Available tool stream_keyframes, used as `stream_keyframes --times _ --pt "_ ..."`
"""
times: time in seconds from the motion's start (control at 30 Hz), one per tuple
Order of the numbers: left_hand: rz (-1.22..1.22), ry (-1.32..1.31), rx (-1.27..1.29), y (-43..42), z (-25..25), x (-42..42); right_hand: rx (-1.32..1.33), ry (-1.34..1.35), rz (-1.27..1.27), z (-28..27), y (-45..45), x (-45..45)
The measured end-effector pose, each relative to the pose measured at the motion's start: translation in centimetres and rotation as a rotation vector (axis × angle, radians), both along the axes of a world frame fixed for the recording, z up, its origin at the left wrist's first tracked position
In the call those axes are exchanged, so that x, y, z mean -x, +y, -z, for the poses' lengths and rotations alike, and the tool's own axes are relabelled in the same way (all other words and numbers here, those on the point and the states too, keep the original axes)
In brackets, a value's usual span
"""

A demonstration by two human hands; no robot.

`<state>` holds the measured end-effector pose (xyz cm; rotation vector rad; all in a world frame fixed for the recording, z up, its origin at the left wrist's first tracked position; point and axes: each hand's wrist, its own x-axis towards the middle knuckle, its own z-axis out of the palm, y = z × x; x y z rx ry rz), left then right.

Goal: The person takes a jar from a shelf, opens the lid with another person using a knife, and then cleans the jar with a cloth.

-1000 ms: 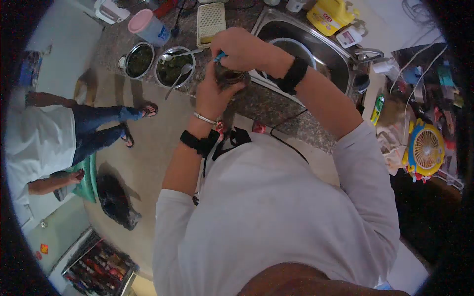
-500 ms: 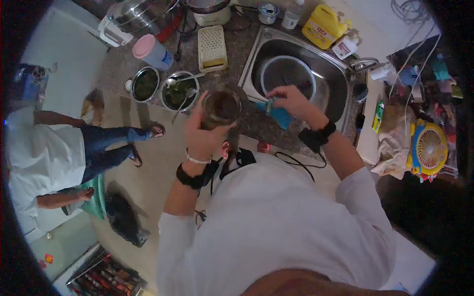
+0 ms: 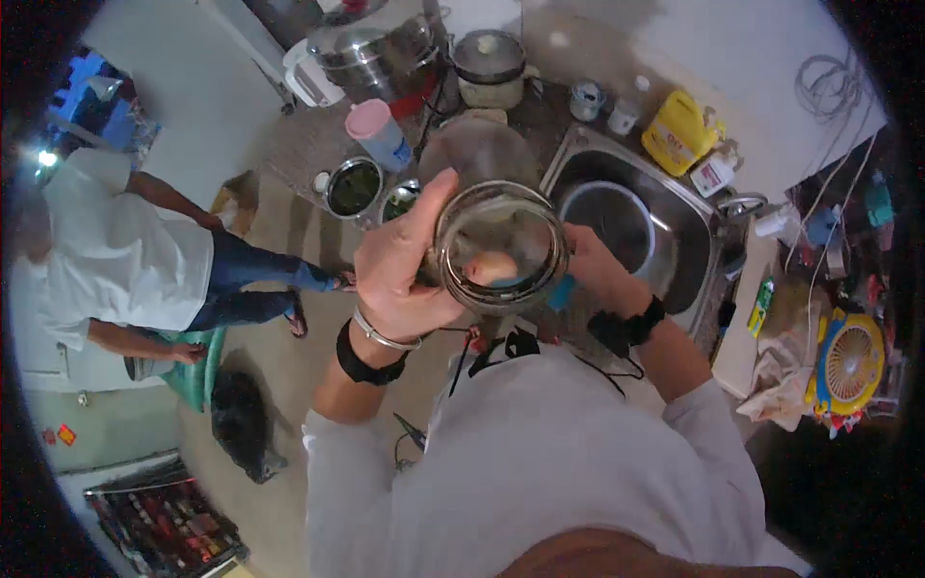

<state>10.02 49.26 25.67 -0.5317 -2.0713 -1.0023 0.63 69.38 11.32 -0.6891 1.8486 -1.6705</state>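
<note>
My left hand (image 3: pixel 405 260) is wrapped round a clear glass jar (image 3: pixel 496 231), raised close to the camera with its round mouth toward me. Beside the jar's right side is my right hand (image 3: pixel 607 275), its fingertips partly hidden by the glass. A piece of blue cloth (image 3: pixel 562 293) shows just under those fingers, mostly covered. Through the glass I make out a pinkish shape with a bit of blue, apparently fingertips. Past the jar stand two metal bowls of green leaves, one bowl (image 3: pixel 353 188) in plain sight and the other bowl (image 3: pixel 398 200) half hidden by my left hand.
The steel sink (image 3: pixel 674 260) holds a round basin (image 3: pixel 647 223). Behind it stand a yellow jug (image 3: pixel 680 133) and a white bottle (image 3: pixel 713 177). A pink-lidded container (image 3: pixel 381 135), steamer pot (image 3: pixel 371 58) and cooker (image 3: pixel 488 72) line the counter. Another person (image 3: pixel 125 250) stands at left.
The jar has come up toward the camera and right, its mouth now facing me. My right hand has moved against it, and the blue cloth is more hidden. The view has shifted.
</note>
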Motion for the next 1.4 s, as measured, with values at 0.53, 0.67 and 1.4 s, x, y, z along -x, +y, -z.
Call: stream_keyframes --times 0.53,0.67,1.4 --pt "-0.101 -0.477 -0.245 0.9 2.5 -1.4 0.014 -0.33 0.089 -0.4 0.3 -0.5" --pt "-0.11 -0.294 -0.329 1.0 7.2 0.7 0.013 -0.368 0.11 2.0 1.0 0.4" --pt "-0.233 -0.574 -0.404 0.4 14.7 2.6 0.23 -0.519 0.272 3.6 2.0 0.5"
